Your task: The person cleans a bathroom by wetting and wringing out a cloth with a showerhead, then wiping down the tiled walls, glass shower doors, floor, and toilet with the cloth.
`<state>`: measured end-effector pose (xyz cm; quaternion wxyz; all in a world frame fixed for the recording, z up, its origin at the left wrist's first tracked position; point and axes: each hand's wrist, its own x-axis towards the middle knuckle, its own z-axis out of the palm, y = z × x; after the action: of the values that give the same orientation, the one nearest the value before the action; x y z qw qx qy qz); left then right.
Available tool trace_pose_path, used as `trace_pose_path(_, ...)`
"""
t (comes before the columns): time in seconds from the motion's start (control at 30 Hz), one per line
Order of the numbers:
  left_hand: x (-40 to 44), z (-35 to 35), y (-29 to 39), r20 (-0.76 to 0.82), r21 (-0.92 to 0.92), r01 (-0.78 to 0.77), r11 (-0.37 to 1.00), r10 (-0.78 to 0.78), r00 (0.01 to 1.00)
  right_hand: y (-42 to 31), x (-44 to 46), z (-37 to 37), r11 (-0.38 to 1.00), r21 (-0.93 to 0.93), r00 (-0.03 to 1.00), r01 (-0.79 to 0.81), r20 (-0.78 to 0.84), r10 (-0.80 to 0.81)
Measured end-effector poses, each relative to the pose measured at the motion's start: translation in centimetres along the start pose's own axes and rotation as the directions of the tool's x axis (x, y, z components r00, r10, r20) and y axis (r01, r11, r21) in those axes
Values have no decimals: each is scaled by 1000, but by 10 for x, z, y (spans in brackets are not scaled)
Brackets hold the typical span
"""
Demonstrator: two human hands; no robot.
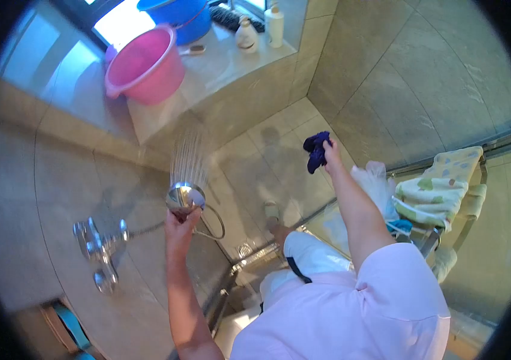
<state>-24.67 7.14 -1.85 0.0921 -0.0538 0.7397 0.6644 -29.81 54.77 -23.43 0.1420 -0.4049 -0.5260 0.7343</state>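
Observation:
My left hand is closed round the handle of a chrome shower head. Water sprays from it up the frame, toward the wall below the ledge. A hose loops beside the shower head. My right hand grips a bunched dark purple cloth, held out over the tiled floor. The two hands are well apart. On the wall to the left is a chrome mixer tap.
A pink basin, a blue bucket, a brush and two white bottles stand on the window ledge. Towels and a clear plastic bag hang at the right. A raised metal-edged sill crosses the floor.

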Motion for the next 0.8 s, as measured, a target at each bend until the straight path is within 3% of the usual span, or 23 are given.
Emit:
trace_pose_path(0.17,99,63,53,225,-9,-23,1000,24,974,15,40,-3,989,144,1000,-18,7,17)
trace_pose_path(0.27,151,120,98,359,-29,15,999,-4,933,-11,44,-11,970,244,998,-23,-43,35)
trace_pose_path(0.37,204,168,129,488,-2,-79,997,70,870,-47,60,-24,955,295,997,20,-75,2)
trace_pose_path(0.47,237,219,168,619,-93,-116,989,148,772,-94,74,-52,927,359,990,106,-123,-66)
trace_pose_path(0.57,252,256,219,699,-133,-153,979,203,686,-156,88,-84,897,338,956,284,-168,-239)
trace_pose_path(0.63,261,279,251,731,-195,-183,963,268,627,-218,90,-108,892,222,915,393,-185,-357)
trace_pose_path(0.67,254,290,274,694,-242,-219,945,326,643,-258,79,-110,868,234,890,438,-251,-381)
trace_pose_path(0.8,279,311,319,731,-264,-305,915,396,556,-403,67,-146,747,106,733,656,-327,-597)
